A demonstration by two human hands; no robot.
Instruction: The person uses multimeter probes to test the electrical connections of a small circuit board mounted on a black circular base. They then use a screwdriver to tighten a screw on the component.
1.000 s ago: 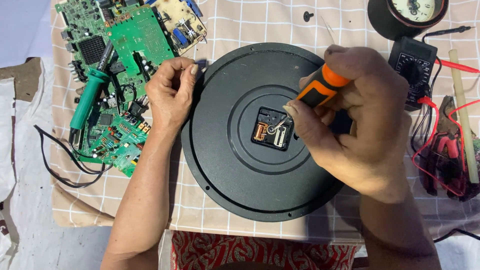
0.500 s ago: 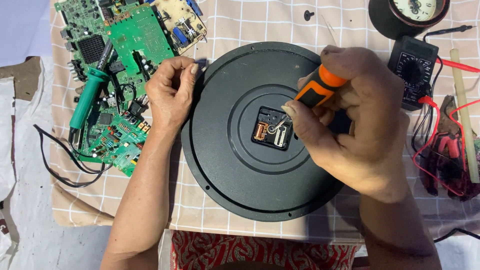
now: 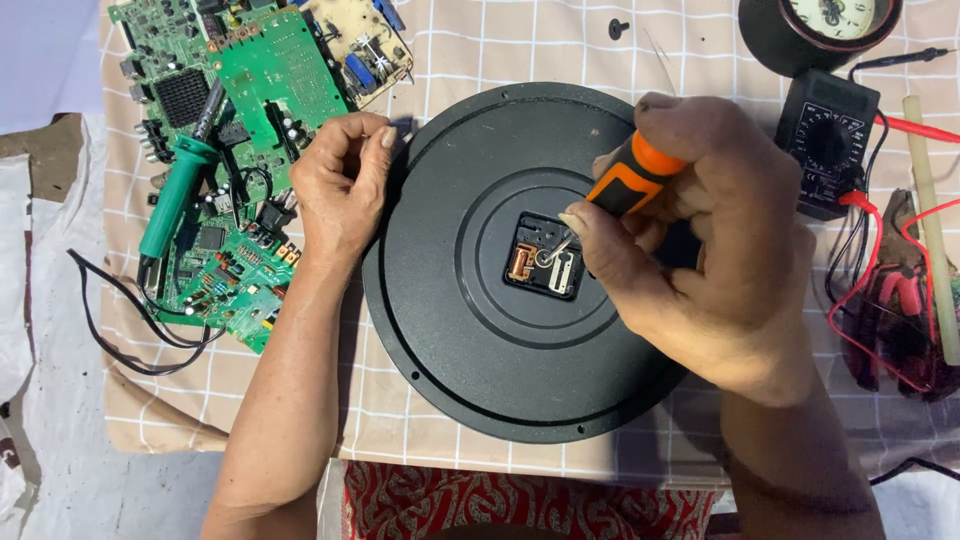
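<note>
Two hands work: left hand (image 3: 342, 185) curled, bracing the black disc (image 3: 450, 330); right hand (image 3: 700, 240) gripping an orange screwdriver (image 3: 628, 182).

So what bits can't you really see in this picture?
All in the head view:
- The screwdriver: the right hand covers most of its handle, and its tip is too small to make out.
- The movement in the round black clock back: its parts are too small to tell.
- The clock back's left rim: partly under the left hand.
- The small clock: cut off by the top edge.
</note>
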